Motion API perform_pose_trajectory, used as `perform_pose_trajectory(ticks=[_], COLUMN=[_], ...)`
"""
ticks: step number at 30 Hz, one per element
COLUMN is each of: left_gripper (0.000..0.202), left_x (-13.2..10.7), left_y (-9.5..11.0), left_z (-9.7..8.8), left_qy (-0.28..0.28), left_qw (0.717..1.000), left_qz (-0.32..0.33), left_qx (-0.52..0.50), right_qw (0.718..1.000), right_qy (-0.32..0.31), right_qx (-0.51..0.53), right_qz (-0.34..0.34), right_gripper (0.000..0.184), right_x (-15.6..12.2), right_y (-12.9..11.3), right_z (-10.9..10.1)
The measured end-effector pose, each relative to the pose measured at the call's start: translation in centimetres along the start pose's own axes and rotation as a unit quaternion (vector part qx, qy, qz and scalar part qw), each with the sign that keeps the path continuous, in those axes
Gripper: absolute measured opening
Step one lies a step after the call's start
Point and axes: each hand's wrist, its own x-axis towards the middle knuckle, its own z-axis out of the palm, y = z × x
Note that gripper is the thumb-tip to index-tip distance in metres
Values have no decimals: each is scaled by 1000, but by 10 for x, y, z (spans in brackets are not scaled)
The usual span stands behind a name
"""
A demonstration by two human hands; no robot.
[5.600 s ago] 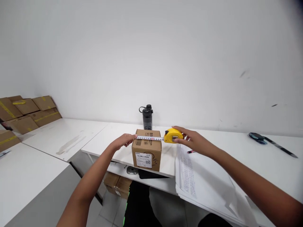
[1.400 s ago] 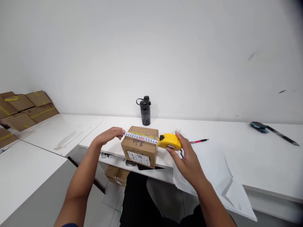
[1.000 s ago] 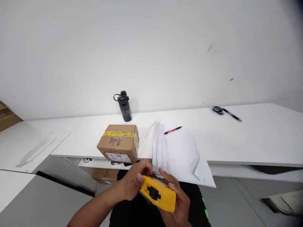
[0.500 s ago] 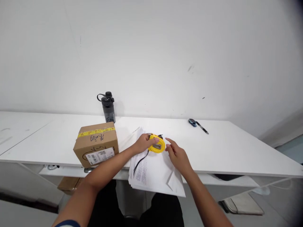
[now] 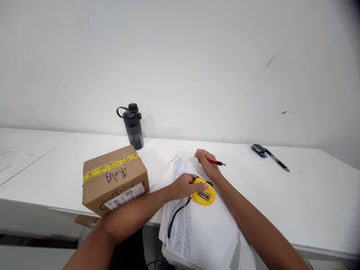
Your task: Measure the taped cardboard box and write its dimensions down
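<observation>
I see left hand (image 5: 182,186) clamped on tape (image 5: 207,201), over papers (image 5: 210,232); can't tell whether tape touches them. Right hand (image 5: 208,165) gripping pen (image 5: 215,161) near papers' far end. Box (image 5: 112,180) left on counter (image 5: 281,198), bottle (image 5: 133,127) on far side.

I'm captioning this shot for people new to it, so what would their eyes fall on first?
Probably the bright yellow tape measure, in the left hand above the papers. Next might come the cardboard box at the picture's left, with the dark bottle behind it, then the red pen in the right hand.
</observation>
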Motion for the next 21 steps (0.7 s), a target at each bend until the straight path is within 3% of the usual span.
perform_pose_trajectory(ticks=[3,7,12,21], left_gripper=[47,45,45,50], left_x=[0,-2,-3,-1], left_y=[3,4,8,5], left_z=[-1,0,1,2], left_qy=[4,-3,3,15], left_qw=[1000,999,999,998], left_qz=[-8,-15,4,26], left_qx=[14,30,41,61], right_qw=[996,997,998,997], right_qy=[-76,-41,-27,-35], right_qx=[37,26,-4,-33], right_qz=[30,58,55,61], right_gripper=[48,39,41,38], right_x=[-2,-3,-2,-4], right_y=[-2,-3,-4,-6], right_z=[15,17,14,15])
